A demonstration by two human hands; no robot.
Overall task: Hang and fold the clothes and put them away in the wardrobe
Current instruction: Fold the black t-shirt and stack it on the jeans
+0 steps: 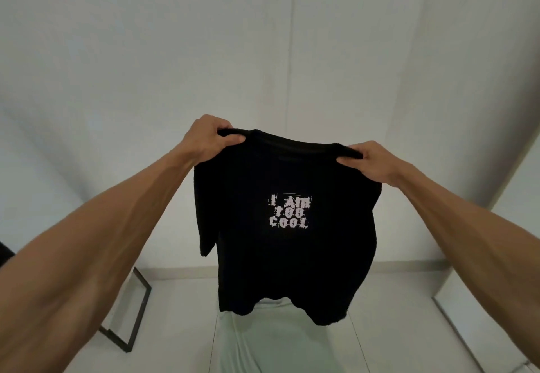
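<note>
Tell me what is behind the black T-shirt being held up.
Behind the black T-shirt, held by the left hand and right hand, are a white wall and pale green cloth below. Anything directly behind it is hidden.

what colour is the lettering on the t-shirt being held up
White, slightly pinkish, on the black t-shirt; it shows in the head view, mid-chest.

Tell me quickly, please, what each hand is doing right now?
Left hand: closed, gripping the black T-shirt at its left shoulder.
Right hand: closed, gripping the same shirt at its right shoulder.
</note>
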